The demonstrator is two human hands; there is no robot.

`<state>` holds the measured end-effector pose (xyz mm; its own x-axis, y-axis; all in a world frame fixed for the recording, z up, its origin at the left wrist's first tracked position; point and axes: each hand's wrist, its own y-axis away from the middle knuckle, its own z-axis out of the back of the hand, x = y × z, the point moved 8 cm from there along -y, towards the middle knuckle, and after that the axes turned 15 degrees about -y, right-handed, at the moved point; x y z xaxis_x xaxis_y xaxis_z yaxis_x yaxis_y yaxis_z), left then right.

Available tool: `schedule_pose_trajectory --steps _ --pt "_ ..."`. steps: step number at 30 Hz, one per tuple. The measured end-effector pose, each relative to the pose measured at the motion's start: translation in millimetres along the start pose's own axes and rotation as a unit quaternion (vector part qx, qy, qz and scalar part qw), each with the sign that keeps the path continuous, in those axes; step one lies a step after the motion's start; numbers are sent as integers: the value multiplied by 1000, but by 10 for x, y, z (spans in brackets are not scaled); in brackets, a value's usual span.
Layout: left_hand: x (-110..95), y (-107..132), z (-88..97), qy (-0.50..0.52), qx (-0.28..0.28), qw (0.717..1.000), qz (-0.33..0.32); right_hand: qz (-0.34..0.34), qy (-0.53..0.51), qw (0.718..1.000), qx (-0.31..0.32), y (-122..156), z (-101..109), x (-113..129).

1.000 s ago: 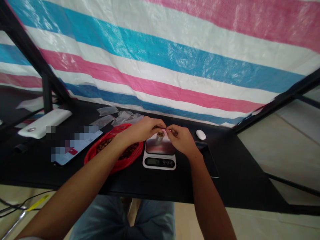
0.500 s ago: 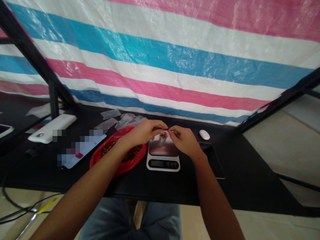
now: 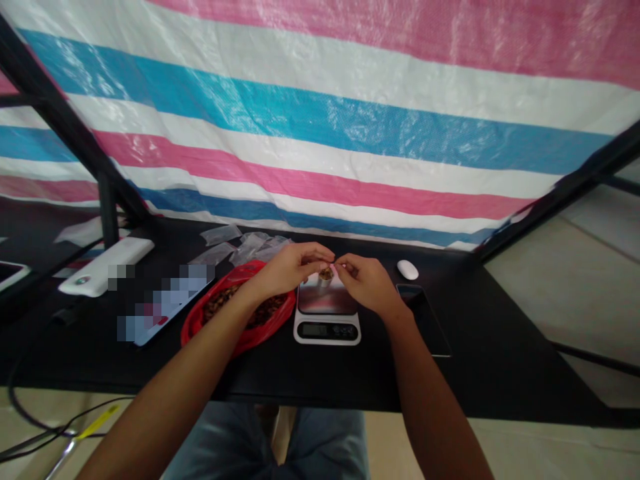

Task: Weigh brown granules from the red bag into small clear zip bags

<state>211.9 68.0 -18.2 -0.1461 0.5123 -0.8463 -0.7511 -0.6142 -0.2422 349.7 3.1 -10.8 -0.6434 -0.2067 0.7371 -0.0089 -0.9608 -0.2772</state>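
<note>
A small light-coloured cup [image 3: 325, 282] filled with brown bits stands on the metal plate of a white digital kitchen scale [image 3: 327, 333]. Over the cup, my left hand [image 3: 296, 268] reaches in from the left, thumb and fingers drawn together. From the other side my right hand [image 3: 369, 283] is closed in a pinch, its fingertips almost meeting the left ones. Whatever is between the fingers is too small to make out. Beneath my left forearm lies an open red plastic bag [image 3: 286, 319] holding many brown dried pieces [image 3: 267, 311].
Clear plastic bags [image 3: 253, 247] lie behind the red bag. To the left are a blurred-out phone-like panel [image 3: 175, 307] and a white device [image 3: 105, 267]. A white mouse [image 3: 408, 269] and dark tablet [image 3: 427, 323] sit at right. Striped sheeting [image 3: 320, 120] hangs behind the black table [image 3: 310, 380].
Both hands stay over the cup, with only slight finger movement. The view has shifted a little; nothing on the table has visibly moved.
</note>
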Motion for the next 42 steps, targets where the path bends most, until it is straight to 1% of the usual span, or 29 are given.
schedule_pose_trajectory --steps 6,12,16,19,21,23,25,27,29,32,35,39,42 --pt "24 8 -12 23 9 1000 8 3 3 1000 0 -3 -4 -6" --pt "89 1 -2 22 -3 1000 18 -3 -7 1000 -1 -3 4 1" --pt "63 16 50 3 -15 1000 15 9 -13 1000 -6 0 15 20" --pt "22 66 170 -50 -37 998 19 18 -27 999 -15 1 24 31" --pt "-3 104 225 -119 -31 992 18 20 -31 999 -21 1 31 39" --pt "-11 134 229 -206 -9 978 17 19 -28 999 -21 2 31 46" --pt "-2 149 208 -285 8 958 19 17 -22 999 -17 2 27 52" --pt "7 150 186 -342 10 939 26 17 -21 1000 -14 1 22 56" --pt "9 142 150 -378 17 925 32 17 -21 1000 -13 0 21 55" --pt "9 132 117 -414 30 909 45 13 -19 1000 -13 -1 20 47" --pt "29 133 96 -427 47 901 60 14 -15 1000 -13 -4 25 47" --pt "84 149 71 -412 66 906 75 18 -20 1000 -11 -7 22 27" --pt "93 151 114 -395 53 913 84 22 -25 999 -14 -7 21 8"
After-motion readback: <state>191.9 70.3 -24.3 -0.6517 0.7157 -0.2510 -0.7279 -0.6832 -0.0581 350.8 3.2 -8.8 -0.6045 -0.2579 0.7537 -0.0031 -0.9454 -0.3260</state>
